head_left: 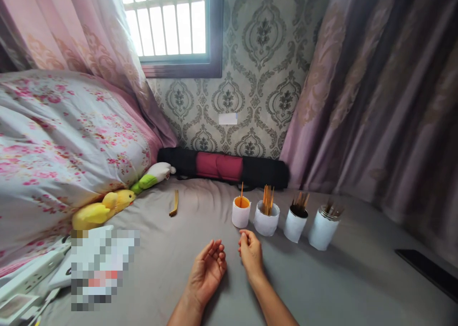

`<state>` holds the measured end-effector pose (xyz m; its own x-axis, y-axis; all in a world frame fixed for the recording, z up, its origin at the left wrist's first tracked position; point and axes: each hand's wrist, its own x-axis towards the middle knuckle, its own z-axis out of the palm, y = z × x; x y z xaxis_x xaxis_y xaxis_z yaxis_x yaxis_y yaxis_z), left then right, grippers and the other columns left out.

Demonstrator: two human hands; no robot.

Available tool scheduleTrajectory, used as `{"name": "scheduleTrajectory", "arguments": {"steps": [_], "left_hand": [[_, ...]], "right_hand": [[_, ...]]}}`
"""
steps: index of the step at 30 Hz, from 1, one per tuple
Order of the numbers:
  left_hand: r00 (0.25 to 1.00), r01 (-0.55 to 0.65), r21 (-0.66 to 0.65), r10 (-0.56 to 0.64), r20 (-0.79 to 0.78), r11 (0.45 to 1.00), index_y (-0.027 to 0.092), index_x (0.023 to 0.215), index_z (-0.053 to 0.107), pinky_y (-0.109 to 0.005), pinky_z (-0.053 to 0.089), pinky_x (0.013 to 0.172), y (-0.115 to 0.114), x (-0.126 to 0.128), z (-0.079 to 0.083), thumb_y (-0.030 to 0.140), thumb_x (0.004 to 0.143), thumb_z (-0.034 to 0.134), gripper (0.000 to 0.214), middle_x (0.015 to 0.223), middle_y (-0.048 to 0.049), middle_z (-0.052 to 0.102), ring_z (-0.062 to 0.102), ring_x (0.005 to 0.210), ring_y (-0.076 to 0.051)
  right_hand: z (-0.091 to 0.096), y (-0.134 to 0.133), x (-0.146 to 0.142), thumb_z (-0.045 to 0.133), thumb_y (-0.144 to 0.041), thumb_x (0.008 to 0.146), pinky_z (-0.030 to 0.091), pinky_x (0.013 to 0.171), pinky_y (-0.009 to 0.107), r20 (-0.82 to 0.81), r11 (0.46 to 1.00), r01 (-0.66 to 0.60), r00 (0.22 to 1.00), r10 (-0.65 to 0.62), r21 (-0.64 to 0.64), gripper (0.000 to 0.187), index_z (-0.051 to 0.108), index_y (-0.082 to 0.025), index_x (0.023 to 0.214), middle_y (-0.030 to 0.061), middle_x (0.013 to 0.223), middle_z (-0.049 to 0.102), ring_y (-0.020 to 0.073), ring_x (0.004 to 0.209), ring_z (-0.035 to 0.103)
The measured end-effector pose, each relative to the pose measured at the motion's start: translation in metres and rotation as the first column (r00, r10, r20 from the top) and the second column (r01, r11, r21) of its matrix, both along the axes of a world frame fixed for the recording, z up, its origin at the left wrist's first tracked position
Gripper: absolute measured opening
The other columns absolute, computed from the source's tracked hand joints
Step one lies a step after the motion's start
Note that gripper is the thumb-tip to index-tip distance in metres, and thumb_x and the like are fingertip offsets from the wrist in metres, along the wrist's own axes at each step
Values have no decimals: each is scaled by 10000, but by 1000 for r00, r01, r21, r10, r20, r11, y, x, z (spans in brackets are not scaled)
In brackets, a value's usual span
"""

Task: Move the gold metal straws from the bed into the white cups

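Four white-wrapped cups stand in a row on the grey bed sheet (358, 278). The first cup (241, 214) has an orange inside and a single stick. Several orange sticks stand in the second cup (266, 221). The third cup (295, 225) and the fourth cup (322, 230) hold darker sticks. My right hand (251, 253) hovers just in front of the first two cups, its fingers pinched together; what they hold, if anything, is hidden. My left hand (208, 270) rests beside it, palm turned up, fingers loosely curled and apart, holding nothing.
A black and red roll bag (223, 166) lies along the wall behind the cups. Yellow (102, 209) and green-white (153, 175) plush toys lie by a floral quilt (60, 140) at left. A small curved yellow piece (174, 204), a power strip (32, 274) and a dark flat object (427, 269) lie on the sheet.
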<state>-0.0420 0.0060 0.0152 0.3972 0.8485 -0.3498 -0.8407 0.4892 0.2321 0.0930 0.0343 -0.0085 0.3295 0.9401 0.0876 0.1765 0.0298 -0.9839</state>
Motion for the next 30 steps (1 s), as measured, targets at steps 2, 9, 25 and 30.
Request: {"name": "scheduleTrajectory", "arguments": {"steps": [2, 9, 25, 30], "left_hand": [[1000, -3, 6, 3, -3, 1000, 84, 751, 619, -215, 462, 484, 0, 0, 0, 168, 800, 482, 168, 659, -66, 620, 555, 525, -98], [999, -21, 5, 22, -39, 1000, 90, 747, 602, -208, 458, 473, 1, 2, 0, 148, 799, 470, 153, 660, -59, 615, 559, 521, -95], [789, -137, -87, 56, -612, 987, 121, 683, 513, -137, 355, 349, 56, -33, 17, 78, 744, 455, 94, 481, 20, 505, 452, 354, -39], [648, -199, -17, 119, -752, 980, 130, 633, 518, -146, 343, 346, 83, -59, 26, 84, 714, 458, 111, 472, 24, 495, 443, 346, -44]], "right_hand": [[-4, -1, 0, 370, -524, 741, 391, 391, 242, 25, 998, 52, 998, -53, 23, 387, 559, -203, 846, 45, 625, 596, 151, 473, 533], [1, -8, -5, 310, -484, 806, 405, 470, 247, 186, 997, 19, 982, -33, 75, 375, 561, -215, 737, 44, 580, 593, 168, 531, 554], [0, -13, -6, 324, -342, 831, 395, 518, 195, 304, 993, 10, 952, -45, 114, 326, 599, -185, 751, 58, 719, 660, 145, 624, 599], [-1, -15, -6, 312, -315, 836, 396, 543, 196, 323, 997, 11, 946, -37, 81, 314, 589, -187, 761, 60, 756, 662, 148, 656, 603]]}}
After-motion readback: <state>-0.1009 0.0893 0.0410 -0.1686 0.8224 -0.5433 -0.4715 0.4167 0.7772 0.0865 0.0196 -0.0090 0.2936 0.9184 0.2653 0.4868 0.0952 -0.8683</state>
